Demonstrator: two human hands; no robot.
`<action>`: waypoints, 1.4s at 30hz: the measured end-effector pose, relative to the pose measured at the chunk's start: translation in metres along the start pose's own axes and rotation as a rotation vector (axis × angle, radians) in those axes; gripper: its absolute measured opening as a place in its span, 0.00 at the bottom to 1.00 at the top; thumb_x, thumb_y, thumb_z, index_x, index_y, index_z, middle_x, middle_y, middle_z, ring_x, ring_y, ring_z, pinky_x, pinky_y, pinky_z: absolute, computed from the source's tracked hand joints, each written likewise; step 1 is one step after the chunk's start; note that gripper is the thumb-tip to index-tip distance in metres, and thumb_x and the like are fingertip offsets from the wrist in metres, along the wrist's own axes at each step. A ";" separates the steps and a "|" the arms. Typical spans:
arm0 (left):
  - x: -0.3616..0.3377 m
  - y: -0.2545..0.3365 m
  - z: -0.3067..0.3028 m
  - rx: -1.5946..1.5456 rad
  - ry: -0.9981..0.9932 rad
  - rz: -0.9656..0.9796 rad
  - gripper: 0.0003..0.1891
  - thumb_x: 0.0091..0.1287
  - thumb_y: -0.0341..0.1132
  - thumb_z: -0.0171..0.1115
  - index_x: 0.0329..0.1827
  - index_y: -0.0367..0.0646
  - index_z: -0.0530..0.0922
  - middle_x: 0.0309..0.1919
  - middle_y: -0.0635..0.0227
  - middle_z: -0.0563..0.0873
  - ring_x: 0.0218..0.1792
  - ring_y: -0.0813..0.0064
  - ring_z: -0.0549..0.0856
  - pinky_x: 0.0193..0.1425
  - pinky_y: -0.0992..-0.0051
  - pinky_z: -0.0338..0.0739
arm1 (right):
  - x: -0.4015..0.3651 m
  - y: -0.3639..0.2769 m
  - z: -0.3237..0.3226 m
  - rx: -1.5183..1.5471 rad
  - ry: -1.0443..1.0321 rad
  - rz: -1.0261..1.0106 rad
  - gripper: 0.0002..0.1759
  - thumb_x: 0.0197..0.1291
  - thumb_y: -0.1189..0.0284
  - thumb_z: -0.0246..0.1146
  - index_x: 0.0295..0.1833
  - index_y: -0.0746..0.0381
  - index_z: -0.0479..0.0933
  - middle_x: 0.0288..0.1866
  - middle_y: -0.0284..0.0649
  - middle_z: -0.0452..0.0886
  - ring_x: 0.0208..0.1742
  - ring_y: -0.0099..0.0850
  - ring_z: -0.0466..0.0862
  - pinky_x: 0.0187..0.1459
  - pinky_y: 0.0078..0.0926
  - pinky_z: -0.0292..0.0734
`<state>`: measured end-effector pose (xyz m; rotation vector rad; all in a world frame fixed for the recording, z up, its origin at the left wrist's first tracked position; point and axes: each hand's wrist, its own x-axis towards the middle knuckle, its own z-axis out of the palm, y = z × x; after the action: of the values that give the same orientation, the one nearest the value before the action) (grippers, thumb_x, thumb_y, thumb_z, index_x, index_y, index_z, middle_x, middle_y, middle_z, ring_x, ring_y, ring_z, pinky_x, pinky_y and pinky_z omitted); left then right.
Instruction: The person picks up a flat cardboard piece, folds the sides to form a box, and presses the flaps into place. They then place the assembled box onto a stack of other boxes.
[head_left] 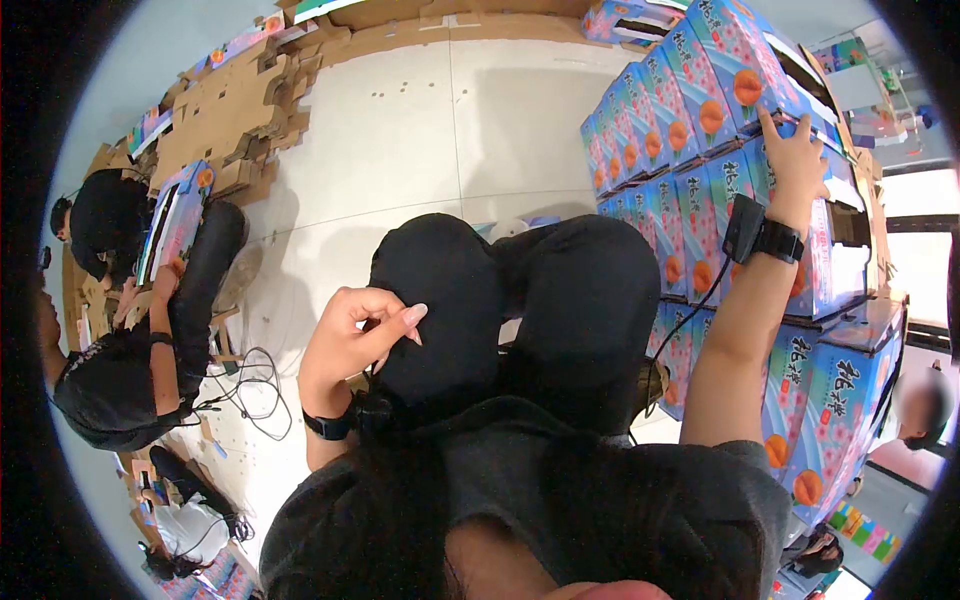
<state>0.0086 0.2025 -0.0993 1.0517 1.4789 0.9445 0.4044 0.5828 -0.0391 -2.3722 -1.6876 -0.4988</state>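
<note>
My right hand [797, 165] reaches up to a stack of blue printed cartons with pink blossoms and an orange-coloured fruit. Its fingers are spread, with the tips at the lower edge of an upper carton [738, 70]. A lower carton [735, 175] stands beneath it, beside my wrist. A black wristband with a small box and a cable [742, 228] is on that arm. Over my left thigh hangs my left hand [365, 330], fingers curled and thumb tip against them, with nothing visible in the pinch. It is nearest to my black trousers [440, 270].
More cartons [825, 400] rise along my right side. On the left, a seated person [130, 385] handles a similar carton [175, 220], near flattened cardboard [225, 110]. Black cables [255, 395] lie looped on the pale tiled floor [400, 130]. Other people are farther back.
</note>
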 end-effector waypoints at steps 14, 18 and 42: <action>0.000 0.004 0.001 0.038 0.007 0.022 0.16 0.69 0.36 0.66 0.22 0.38 0.82 0.11 0.76 0.76 0.10 0.89 0.70 0.17 0.82 0.55 | -0.002 -0.007 -0.002 -0.031 -0.008 0.004 0.57 0.51 0.24 0.52 0.78 0.51 0.58 0.76 0.56 0.62 0.75 0.60 0.62 0.59 0.87 0.52; -0.002 0.007 0.003 0.002 0.019 0.029 0.17 0.70 0.36 0.65 0.23 0.38 0.81 0.10 0.76 0.76 0.10 0.89 0.70 0.16 0.82 0.57 | 0.002 -0.008 0.003 -0.036 -0.022 0.026 0.58 0.50 0.23 0.51 0.79 0.49 0.57 0.78 0.53 0.59 0.76 0.60 0.59 0.61 0.86 0.50; -0.012 -0.016 0.005 -0.077 0.076 0.152 0.16 0.73 0.40 0.62 0.27 0.40 0.80 0.14 0.77 0.77 0.12 0.89 0.70 0.16 0.83 0.60 | 0.000 -0.008 -0.002 -0.008 -0.032 0.007 0.54 0.55 0.29 0.54 0.79 0.51 0.56 0.77 0.58 0.59 0.77 0.63 0.57 0.61 0.87 0.50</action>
<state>0.0123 0.1862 -0.1113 1.0941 1.4268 1.1515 0.3966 0.5844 -0.0374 -2.4031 -1.6931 -0.4701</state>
